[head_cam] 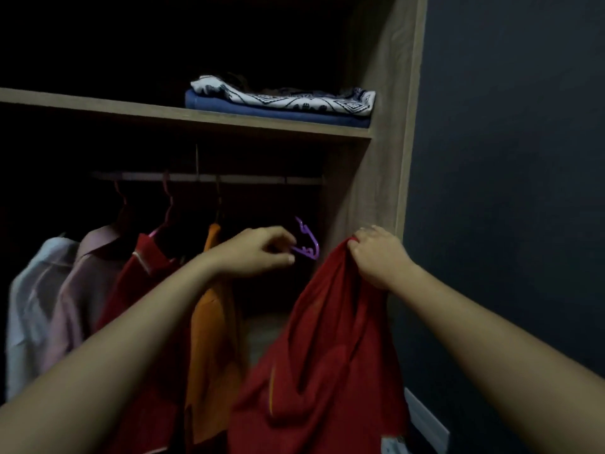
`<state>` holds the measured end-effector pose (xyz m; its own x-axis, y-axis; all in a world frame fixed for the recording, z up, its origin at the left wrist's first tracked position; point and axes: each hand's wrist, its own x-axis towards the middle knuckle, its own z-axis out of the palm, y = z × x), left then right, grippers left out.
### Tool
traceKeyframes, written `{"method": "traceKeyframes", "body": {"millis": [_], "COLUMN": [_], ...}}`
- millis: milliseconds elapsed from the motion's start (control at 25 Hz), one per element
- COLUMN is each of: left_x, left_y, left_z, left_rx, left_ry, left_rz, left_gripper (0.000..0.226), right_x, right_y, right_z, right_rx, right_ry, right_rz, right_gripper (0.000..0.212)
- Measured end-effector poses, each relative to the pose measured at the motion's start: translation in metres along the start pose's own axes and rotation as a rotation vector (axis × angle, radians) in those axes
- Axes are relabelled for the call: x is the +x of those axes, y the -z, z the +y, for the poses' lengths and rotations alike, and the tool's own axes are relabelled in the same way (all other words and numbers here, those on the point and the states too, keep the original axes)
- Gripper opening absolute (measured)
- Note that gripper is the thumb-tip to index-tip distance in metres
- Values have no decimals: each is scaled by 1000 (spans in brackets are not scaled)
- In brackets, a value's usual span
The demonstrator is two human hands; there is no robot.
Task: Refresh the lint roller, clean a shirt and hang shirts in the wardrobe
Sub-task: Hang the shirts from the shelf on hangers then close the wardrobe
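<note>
My right hand (379, 257) grips the top of a red shirt (327, 355), which hangs down in front of the open wardrobe. My left hand (258, 253) pinches a purple plastic hanger (307, 240) just left of the shirt, below the rail (209, 177). On the rail hang several shirts: a pale blue one (29, 309), a pink one (85, 290), a red one (131, 290) and an orange one (212, 339). No lint roller is in view.
A wooden shelf (98, 106) above the rail carries a folded blue cloth (271, 111) under a white patterned cloth (284, 96). The wardrobe's wooden side panel (383, 158) stands at the right, next to a dark wall (507, 191). The interior is dim.
</note>
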<state>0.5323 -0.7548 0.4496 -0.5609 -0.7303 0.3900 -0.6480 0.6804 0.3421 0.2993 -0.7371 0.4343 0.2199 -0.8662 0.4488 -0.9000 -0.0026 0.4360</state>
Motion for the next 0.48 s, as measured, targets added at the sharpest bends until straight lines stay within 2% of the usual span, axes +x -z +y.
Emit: {"method": "traceKeyframes", "body": {"millis": [80,160,240,280,400,480], "left_x": [42,85,120,134,161,174], "left_y": [-20,-42,-61,-69,-84,-83], "left_z": [-3,-15,-28,-32,-35,-31], "left_rx": [-153,-464,-762,-888,-1146,-1203], "left_ry": [151,398,569,602,562,532], "left_rz": [279,431,431,419,407,387], "left_gripper": [51,64,69,69,51,31], "right_x": [0,-1,-2,-2,0,2], "right_y": [-12,-19,-22,-24,-29,-32], "right_z": [-2,-2,2,3,4,3], "right_rx": [-47,-91,-101,-111,-147,-161], "right_ry": [20,50,76,88,110,92], "right_rz": [-21,-33,-19,-7,30,45], "right_gripper": [55,57,67,71,83,82]}}
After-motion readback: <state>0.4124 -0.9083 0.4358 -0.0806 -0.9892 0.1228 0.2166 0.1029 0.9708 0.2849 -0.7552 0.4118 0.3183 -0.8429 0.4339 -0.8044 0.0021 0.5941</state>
